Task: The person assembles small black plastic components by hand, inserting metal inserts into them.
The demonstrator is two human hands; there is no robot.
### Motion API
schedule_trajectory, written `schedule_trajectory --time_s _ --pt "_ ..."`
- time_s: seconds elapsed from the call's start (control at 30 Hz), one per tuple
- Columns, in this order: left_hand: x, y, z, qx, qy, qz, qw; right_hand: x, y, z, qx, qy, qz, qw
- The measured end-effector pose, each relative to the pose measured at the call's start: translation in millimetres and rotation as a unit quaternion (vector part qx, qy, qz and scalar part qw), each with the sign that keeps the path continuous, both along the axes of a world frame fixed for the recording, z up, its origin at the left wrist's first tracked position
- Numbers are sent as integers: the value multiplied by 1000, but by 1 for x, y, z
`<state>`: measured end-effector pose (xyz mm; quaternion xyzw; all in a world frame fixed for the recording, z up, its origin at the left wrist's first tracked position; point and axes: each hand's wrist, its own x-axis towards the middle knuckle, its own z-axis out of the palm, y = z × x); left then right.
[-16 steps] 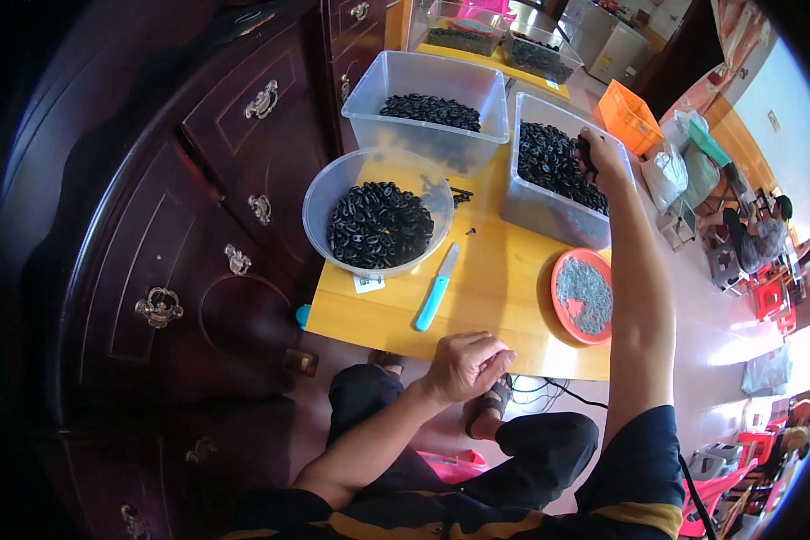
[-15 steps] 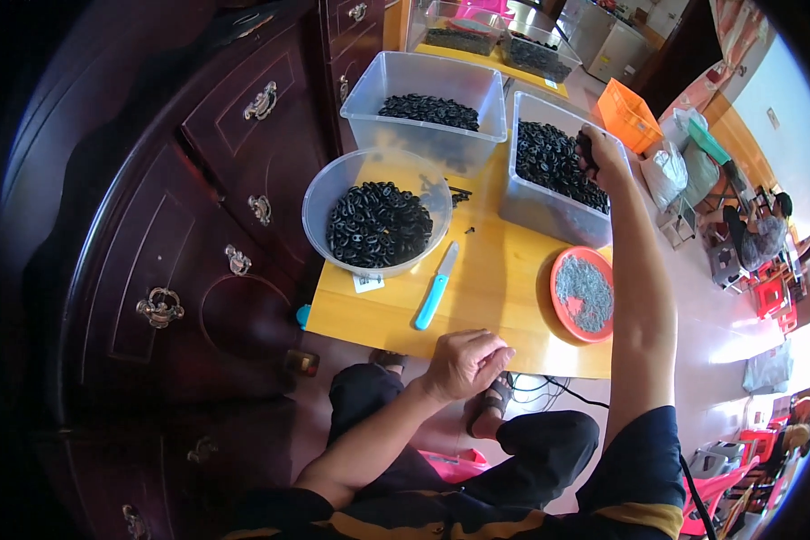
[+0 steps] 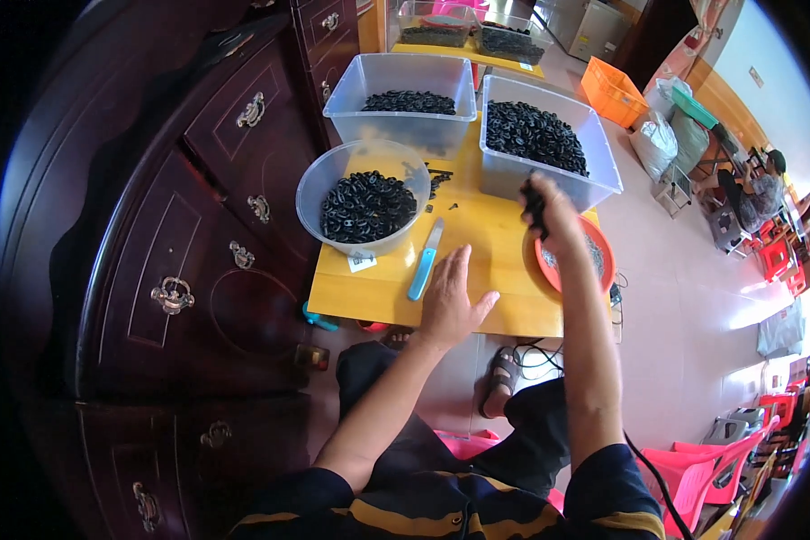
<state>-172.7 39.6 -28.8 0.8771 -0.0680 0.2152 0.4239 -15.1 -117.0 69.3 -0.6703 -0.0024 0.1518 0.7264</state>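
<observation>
My right hand point(image 3: 556, 214) is closed on a clump of small black oval parts point(image 3: 535, 205), blurred by motion, over the near side of the right clear bin point(image 3: 549, 187). That bin holds a heap of the same black parts point(image 3: 533, 133). Beneath my right forearm, partly hidden, sits an orange-red dish point(image 3: 607, 256) with small grey pieces in it. My left hand point(image 3: 450, 301) hovers over the table's front edge, fingers stretched and thumb apart, with nothing in it. Just beyond its fingers lies a knife point(image 3: 425, 263) with a turquoise handle.
A round clear tub point(image 3: 308, 191) of black parts stands on the yellow table point(image 3: 486, 270) at left, with another clear bin point(image 3: 400, 126) behind it. Dark wooden drawers point(image 3: 184, 252) border the left side. An orange crate point(image 3: 614, 92) and filled bags point(image 3: 654, 144) stand on the floor at right; a person point(image 3: 758, 193) sits beyond.
My right hand has come out of the right bin, back toward me, carrying black parts. My left hand has opened from a loose curl and moved slightly forward. The view has shifted.
</observation>
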Motion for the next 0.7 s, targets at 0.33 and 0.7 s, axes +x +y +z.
schedule_trajectory --time_s 0.33,0.7 --pt "27 -20 -5 135 121 26 983 -59 12 -103 -138 -61 -67 986" --pt "55 -17 -31 197 56 -33 978 -83 12 -106 -368 -348 -109 855"
